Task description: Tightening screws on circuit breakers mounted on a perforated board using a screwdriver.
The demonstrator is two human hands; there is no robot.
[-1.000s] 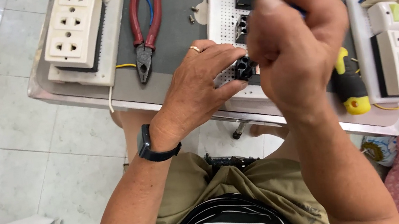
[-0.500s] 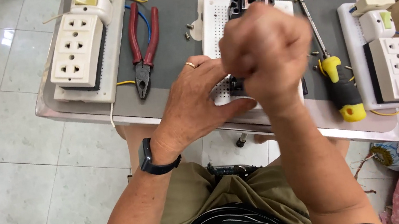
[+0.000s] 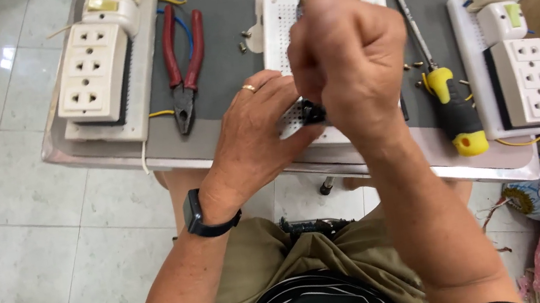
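- While the grey-topped bench fills the upper part of the view, both hands meet over its near edge, above a white perforated board.
- At the bench's left end lies a white socket strip on its own white base; a second socket strip lies at the right end.
- Red-handled pliers lie between the left strip and the perforated board, jaws toward the near edge.
- Just right of the hands lies a screwdriver with a yellow and black handle.
- Right hand is clenched into a fist over the board; what it grips is hidden.
- Left hand, with a ring and a black wristband, has its fingers closed on a small black part.
- That black part sits at the board's near edge, mostly covered by both hands.
- Small loose screws lie scattered near the board.
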